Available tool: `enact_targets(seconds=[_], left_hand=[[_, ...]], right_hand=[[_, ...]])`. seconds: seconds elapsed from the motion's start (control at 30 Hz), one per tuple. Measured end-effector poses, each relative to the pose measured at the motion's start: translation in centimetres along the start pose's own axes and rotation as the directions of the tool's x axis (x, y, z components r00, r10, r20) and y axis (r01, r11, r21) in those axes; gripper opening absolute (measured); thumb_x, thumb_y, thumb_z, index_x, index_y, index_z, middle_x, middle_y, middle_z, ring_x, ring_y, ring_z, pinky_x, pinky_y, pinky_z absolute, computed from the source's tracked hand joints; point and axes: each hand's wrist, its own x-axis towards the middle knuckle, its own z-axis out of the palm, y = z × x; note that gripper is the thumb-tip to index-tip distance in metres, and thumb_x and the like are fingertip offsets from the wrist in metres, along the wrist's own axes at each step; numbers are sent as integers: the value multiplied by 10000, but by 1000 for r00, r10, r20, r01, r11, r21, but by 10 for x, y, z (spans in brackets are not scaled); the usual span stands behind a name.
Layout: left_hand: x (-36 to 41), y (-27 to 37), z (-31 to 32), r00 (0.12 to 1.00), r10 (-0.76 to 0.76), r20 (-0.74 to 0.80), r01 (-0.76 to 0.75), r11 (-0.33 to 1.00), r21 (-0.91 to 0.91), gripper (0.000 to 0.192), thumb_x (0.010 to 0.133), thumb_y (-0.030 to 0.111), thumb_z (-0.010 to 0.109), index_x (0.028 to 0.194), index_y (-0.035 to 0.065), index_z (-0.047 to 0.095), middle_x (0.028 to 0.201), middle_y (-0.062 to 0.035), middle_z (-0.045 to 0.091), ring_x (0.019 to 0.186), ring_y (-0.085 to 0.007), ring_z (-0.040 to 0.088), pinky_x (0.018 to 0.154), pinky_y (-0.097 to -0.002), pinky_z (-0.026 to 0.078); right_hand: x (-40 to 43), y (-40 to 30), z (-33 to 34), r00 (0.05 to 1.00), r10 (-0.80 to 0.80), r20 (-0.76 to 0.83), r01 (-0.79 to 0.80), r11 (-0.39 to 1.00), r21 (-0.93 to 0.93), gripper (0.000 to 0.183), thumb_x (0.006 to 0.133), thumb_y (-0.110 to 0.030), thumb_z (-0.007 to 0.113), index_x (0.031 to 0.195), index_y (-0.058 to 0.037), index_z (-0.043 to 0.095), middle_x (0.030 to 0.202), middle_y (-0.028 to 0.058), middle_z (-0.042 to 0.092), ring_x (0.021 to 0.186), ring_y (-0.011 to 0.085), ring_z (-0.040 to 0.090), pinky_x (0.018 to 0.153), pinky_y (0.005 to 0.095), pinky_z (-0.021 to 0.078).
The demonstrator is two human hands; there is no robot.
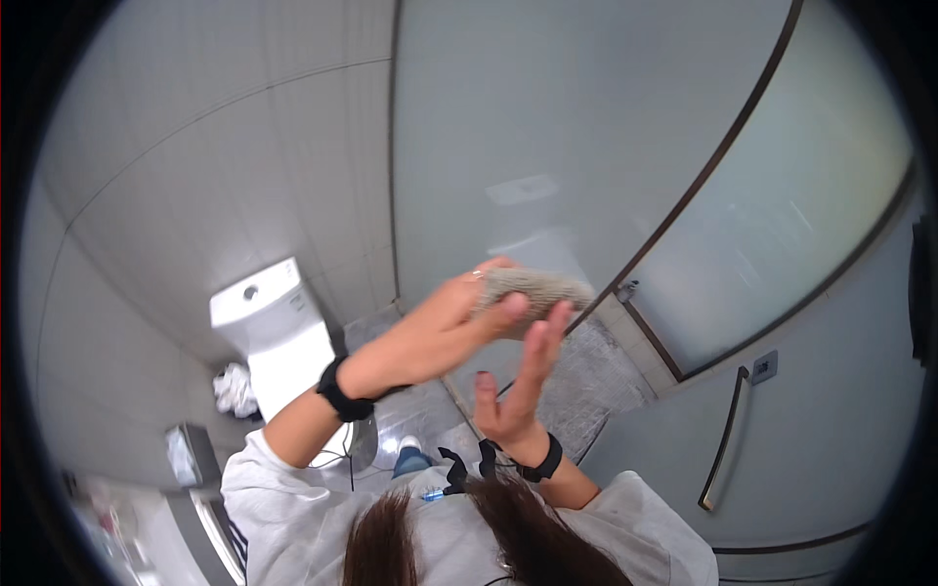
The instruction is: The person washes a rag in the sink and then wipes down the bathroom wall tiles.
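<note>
A folded greyish-beige cloth (538, 287) is gripped in my left hand (447, 315), with the thumb across its near side. Just below it, my right hand (522, 395) is raised with its fingers apart and holds nothing. The right fingertips overlap the cloth's lower edge in view; whether they touch it I cannot tell. Behind both hands stands a large frosted glass panel (527, 110), which carries a faint reflection of the toilet. Both of my wrists wear black straps.
A white toilet (271, 322) stands left, beside crumpled white material (236, 390) and a tissue box (192, 454). On the right, a glass door with a long handle (724, 439) stands by the grey tiled floor (586, 381). Dark cables (350, 454) hang near my legs.
</note>
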Motion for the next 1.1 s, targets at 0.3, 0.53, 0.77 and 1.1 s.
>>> enact_targets(seconds=[0.3,0.53,0.77,1.1], left_hand=[[177,-28,30,861,484,155,-452,869,-199,493,935,251,533,1358,20,428,1264,-173,536,1171,-294,519,969,-375,419],[188,-71,52,502,834,228,-646,186,741,468,950,235,426,1397,96,428,1464,-37,416,1359,-219,377,1135,-426,262],[202,-88,10,581,800,152,-697,391,601,466,879,337,644,1322,264,521,1427,85,448,1347,-132,385,1142,-343,283],[243,-111,-105,631,776,1,-640,519,567,385,846,334,691,1217,329,589,1313,164,533,1249,-122,500,1094,-311,357]], right_hand=[[95,118,-26,919,-181,-350,-190,573,-797,659,978,-366,439,1472,2,205,1514,292,157,1429,443,41,1123,605,15],[126,175,-31,904,-19,-428,-229,823,-520,654,976,-376,428,1476,-16,209,1523,260,159,1434,410,55,1127,593,21],[149,232,14,903,219,-370,-257,965,-57,650,974,-385,418,1480,-34,213,1531,228,161,1438,376,69,1131,580,28],[210,293,158,877,431,-212,-237,772,590,644,970,-399,403,1486,-59,219,1544,183,164,1444,328,88,1137,563,36]])
